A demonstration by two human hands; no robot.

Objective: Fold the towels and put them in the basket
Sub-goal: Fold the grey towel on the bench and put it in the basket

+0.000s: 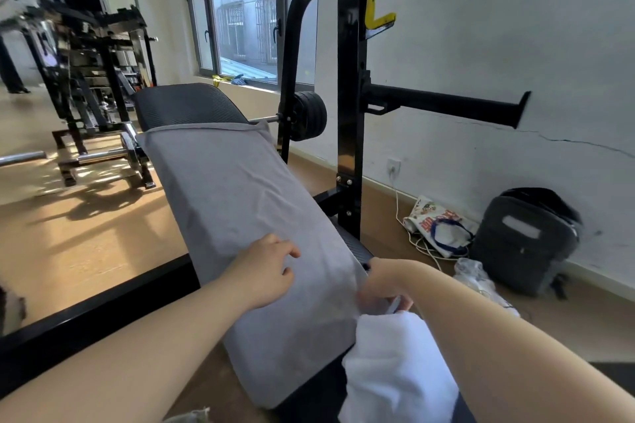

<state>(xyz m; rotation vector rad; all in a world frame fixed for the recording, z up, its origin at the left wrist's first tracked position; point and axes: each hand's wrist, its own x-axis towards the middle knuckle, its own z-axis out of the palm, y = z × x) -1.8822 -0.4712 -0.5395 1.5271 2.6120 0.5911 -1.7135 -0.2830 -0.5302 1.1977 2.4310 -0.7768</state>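
On bench (185, 106), grey towel (240, 189): left hand (264, 271) flat atop, right hand (385, 280) pinching edge; white towel (395, 374) beside.

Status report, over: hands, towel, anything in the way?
Left hand rests on grey towel, spread along bench. Right hand grips its right edge. White towel bunched below right wrist. No basket in view.

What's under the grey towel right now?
The black bench, showing beyond the grey towel's far end and right edge. Its middle is covered, so anything lying there can't be seen.
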